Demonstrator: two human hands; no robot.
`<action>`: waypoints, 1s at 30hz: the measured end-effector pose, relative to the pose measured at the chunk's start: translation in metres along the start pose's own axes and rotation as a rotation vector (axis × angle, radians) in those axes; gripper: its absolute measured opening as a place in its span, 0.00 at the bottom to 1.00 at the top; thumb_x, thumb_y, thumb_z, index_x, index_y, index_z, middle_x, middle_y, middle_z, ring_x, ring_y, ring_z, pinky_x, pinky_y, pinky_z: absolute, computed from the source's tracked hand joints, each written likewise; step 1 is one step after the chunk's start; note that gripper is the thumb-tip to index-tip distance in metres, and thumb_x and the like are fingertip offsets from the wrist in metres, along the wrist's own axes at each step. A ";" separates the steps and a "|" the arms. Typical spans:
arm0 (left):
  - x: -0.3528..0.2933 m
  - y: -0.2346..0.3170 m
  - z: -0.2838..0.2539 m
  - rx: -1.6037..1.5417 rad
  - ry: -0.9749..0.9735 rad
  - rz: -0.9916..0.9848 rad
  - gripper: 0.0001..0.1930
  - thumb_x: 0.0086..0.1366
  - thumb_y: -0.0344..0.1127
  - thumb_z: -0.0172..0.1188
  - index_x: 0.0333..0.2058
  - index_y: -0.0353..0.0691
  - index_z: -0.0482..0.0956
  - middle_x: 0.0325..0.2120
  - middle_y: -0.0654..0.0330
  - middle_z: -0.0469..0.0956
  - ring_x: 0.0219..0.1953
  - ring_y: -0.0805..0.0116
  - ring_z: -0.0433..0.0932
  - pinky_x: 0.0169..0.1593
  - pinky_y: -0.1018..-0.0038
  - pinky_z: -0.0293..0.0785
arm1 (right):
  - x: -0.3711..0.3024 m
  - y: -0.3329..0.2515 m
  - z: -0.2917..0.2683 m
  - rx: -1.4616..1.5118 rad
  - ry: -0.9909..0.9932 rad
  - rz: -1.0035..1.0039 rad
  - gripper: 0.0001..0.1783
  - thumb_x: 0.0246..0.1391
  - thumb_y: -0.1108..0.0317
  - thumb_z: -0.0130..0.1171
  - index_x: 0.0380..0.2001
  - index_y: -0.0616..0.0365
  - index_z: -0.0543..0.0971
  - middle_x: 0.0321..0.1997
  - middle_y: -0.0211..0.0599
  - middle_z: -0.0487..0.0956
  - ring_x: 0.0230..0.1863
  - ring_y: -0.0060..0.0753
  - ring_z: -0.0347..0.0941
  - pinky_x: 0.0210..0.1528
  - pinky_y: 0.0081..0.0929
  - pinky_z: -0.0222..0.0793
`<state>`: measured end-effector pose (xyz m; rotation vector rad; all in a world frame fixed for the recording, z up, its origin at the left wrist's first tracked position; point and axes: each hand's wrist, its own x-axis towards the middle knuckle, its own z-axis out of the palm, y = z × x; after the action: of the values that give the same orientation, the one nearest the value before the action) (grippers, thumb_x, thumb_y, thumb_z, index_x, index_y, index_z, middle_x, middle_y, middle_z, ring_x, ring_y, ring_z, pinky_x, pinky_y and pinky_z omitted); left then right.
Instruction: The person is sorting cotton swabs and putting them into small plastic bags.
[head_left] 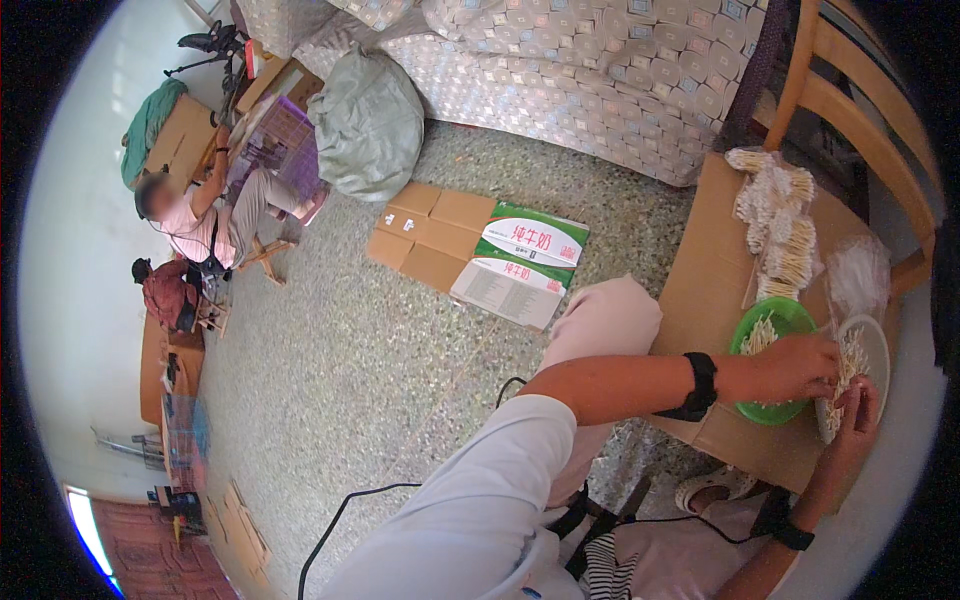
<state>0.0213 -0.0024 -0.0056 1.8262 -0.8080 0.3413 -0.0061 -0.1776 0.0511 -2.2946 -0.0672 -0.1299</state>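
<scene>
My left hand [805, 367] reaches across the green bowl [741, 345], its fingertips closed at a bunch of cotton swabs [852, 352]. Just nearer, my right hand [857, 406] pinches the lower part of the same bunch. Both hands are over a white bowl [880, 345], which they partly cover. Loose cotton swabs [762, 333] lie in the green bowl, partly hidden by my left hand and wrist. Beyond the bowls, several packed bundles of cotton swabs [780, 225] are lined up on a sheet of cardboard [690, 290]. Clear plastic bags [860, 275] lie beside them.
A wooden chair [860, 110] backs the cardboard surface. Flattened cartons [430, 235] lie on the speckled floor, near a grey-green sack [368, 125] and a cloth-covered piece of furniture [590, 80]. Another person [205, 220] sits at the far left. A black cable [345, 510] runs beside me.
</scene>
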 end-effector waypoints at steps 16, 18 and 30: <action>0.008 -0.009 -0.008 -0.130 0.385 -0.096 0.10 0.48 0.38 0.67 0.20 0.41 0.76 0.34 0.60 0.72 0.44 0.57 0.67 0.51 0.64 0.62 | 0.017 0.053 0.021 0.324 -0.325 0.043 0.07 0.51 0.73 0.61 0.35 0.58 0.75 0.33 0.29 0.75 0.31 0.22 0.70 0.33 0.20 0.67; 0.008 -0.009 -0.006 -0.087 0.395 -0.062 0.10 0.48 0.38 0.68 0.20 0.41 0.77 0.34 0.60 0.72 0.44 0.57 0.67 0.51 0.64 0.62 | 0.012 0.042 0.023 0.199 -0.384 -0.023 0.06 0.51 0.74 0.61 0.32 0.58 0.74 0.32 0.28 0.74 0.31 0.21 0.69 0.34 0.20 0.66; 0.014 -0.010 0.013 -0.129 0.358 -0.085 0.06 0.51 0.36 0.65 0.24 0.41 0.80 0.36 0.59 0.73 0.46 0.57 0.67 0.53 0.64 0.62 | -0.005 0.008 -0.005 0.025 0.126 0.117 0.22 0.64 0.56 0.44 0.51 0.63 0.71 0.40 0.39 0.75 0.45 0.34 0.72 0.51 0.31 0.65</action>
<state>0.0358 -0.0175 -0.0098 1.6121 -0.4905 0.5315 -0.0107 -0.1870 0.0478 -2.2539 0.1293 -0.2115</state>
